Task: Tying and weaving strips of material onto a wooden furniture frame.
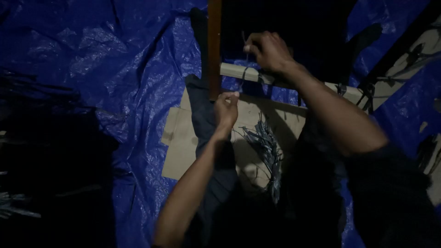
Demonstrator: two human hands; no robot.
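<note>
Dim overhead view of a floor covered by a crumpled blue tarp, with one flat sheet of cardboard laid on it beneath the work. One pale bar runs across the scene from centre to the right, crossed near its left end by one upright brown wooden strip; several dark ties are wrapped around the bar at intervals, their exact count unclear in the shadow. Right hand: grip clenched, pinching one thin dark tie that rises from the bar just beside the strip. Left hand: fingers closed in a pinch just below the bar, at the foot of the strip; what it grasps is too small and dark to make out. One loose bundle of thin dark ties lies on the cardboard between the forearms. A second cluster of similar strips shows faintly at the left edge. The surroundings are otherwise in darkness.
</note>
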